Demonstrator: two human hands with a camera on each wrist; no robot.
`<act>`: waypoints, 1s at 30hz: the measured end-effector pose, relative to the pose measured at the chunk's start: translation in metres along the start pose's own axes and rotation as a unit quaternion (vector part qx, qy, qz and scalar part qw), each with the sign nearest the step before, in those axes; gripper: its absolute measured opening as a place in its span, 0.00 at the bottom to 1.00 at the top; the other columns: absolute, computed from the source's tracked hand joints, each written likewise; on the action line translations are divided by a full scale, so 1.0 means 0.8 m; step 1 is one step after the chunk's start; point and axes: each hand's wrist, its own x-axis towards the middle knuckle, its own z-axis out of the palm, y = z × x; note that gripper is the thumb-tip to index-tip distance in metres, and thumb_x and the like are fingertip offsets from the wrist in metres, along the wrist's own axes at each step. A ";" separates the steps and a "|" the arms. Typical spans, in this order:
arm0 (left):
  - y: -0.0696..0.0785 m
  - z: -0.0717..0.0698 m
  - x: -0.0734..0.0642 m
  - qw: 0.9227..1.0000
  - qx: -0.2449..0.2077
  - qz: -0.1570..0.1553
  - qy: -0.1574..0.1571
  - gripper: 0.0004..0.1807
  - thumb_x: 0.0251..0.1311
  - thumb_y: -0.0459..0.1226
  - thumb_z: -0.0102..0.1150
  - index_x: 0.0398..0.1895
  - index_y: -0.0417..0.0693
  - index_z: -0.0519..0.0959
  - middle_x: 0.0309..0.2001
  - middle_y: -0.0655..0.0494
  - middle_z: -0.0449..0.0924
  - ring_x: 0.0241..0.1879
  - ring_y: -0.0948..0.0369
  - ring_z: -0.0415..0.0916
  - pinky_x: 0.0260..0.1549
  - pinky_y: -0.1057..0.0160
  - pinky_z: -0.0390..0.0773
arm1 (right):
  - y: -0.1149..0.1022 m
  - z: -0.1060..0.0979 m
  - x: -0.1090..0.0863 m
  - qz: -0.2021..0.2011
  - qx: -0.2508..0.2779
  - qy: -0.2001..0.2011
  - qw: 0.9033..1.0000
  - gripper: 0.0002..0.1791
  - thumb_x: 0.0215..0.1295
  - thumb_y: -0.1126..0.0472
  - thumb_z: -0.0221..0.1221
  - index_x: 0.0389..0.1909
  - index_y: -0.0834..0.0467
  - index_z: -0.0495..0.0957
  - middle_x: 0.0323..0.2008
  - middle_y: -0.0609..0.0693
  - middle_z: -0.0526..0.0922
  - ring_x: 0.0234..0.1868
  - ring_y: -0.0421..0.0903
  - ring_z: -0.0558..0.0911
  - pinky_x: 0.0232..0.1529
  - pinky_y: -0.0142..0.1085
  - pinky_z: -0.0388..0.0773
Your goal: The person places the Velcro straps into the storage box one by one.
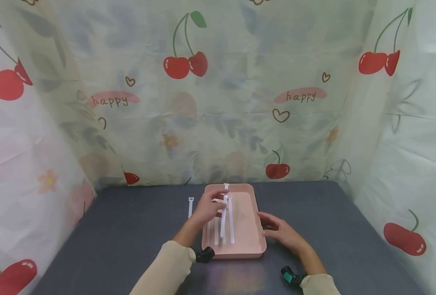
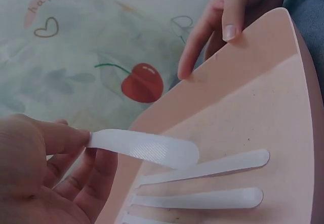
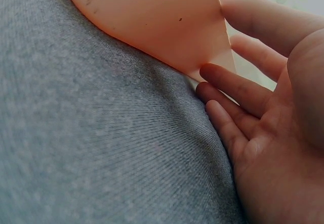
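My left hand (image 1: 206,208) is above the pink tray (image 1: 246,223), pinching a white cable tie (image 2: 157,149) between thumb and fingertips. The tie's rounded, ridged end points away from the hand in the left wrist view. Beneath it, several similar white cable ties (image 1: 231,223) lie side by side lengthwise in the tray's left half; the hand partly covers them. My right hand (image 1: 282,232) rests at the tray's right side, its fingers loosely extended. Fingertips (image 3: 210,72) touch the outside of the tray wall, and the thumb is by the rim.
Left of the tray, another white cable tie (image 1: 190,207) with a slotted head lies on the dark grey tabletop (image 1: 136,229), partly behind the left hand. Cherry-print curtains (image 1: 221,102) enclose the table at the back and both sides.
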 end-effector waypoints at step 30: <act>-0.051 0.068 0.020 0.992 0.103 -0.069 0.012 0.13 0.51 0.22 0.65 0.41 0.36 0.81 0.27 0.51 0.77 0.19 0.63 0.74 0.19 0.66 0.75 | 0.007 -0.002 0.003 -0.004 -0.004 -0.005 1.000 0.36 0.65 0.58 0.62 0.71 0.60 0.61 0.68 0.58 0.66 0.65 0.58 0.69 0.61 0.50 0.66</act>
